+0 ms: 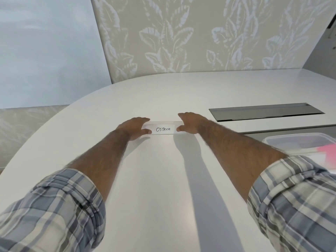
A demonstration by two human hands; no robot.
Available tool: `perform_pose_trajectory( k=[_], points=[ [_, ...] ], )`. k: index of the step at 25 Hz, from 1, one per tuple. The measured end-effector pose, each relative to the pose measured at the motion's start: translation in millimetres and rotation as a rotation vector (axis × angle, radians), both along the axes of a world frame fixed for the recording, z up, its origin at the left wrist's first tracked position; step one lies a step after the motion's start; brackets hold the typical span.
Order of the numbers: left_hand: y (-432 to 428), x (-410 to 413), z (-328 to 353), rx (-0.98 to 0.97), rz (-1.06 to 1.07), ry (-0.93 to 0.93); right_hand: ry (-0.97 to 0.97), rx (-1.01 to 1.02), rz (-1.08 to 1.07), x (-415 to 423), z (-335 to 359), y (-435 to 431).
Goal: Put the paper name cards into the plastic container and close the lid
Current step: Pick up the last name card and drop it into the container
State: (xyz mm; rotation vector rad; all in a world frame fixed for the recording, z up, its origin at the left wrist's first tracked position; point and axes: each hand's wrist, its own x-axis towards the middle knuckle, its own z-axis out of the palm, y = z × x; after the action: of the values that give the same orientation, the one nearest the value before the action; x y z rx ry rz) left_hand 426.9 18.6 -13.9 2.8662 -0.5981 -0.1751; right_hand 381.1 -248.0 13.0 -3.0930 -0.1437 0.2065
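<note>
A white paper name card (pixel 163 129) reading "OSTRICH" stands in a clear holder on the white table (pixel 154 179), far out in front of me. My left hand (pixel 135 127) grips the card's left end, thumb in front and fingers behind. My right hand (pixel 190 123) grips the right end the same way. A clear plastic container (pixel 300 140) sits at the right edge of the view, with something pink and something dark inside, partly behind my right sleeve. No lid can be told apart from it.
A grey metal cable hatch (pixel 265 111) is set flush in the table, right of the card. A leaf-patterned wall panel (pixel 200 33) rises behind the table. The table's curved edge runs along the left side.
</note>
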Motion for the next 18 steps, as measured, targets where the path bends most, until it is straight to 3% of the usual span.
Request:
perform_pose_trajectory(
  k=[9,18],
  points=[
    [-5.0,3.7,-2.1,-0.111,0.008,0.085,-0.001,0.101,-0.028,6.5,-21.6,9.7],
    [-8.7,-43.0,17.1,-0.05,0.023,0.045,-0.02,0.102,-0.021,-33.3,-4.6,5.2]
  ],
)
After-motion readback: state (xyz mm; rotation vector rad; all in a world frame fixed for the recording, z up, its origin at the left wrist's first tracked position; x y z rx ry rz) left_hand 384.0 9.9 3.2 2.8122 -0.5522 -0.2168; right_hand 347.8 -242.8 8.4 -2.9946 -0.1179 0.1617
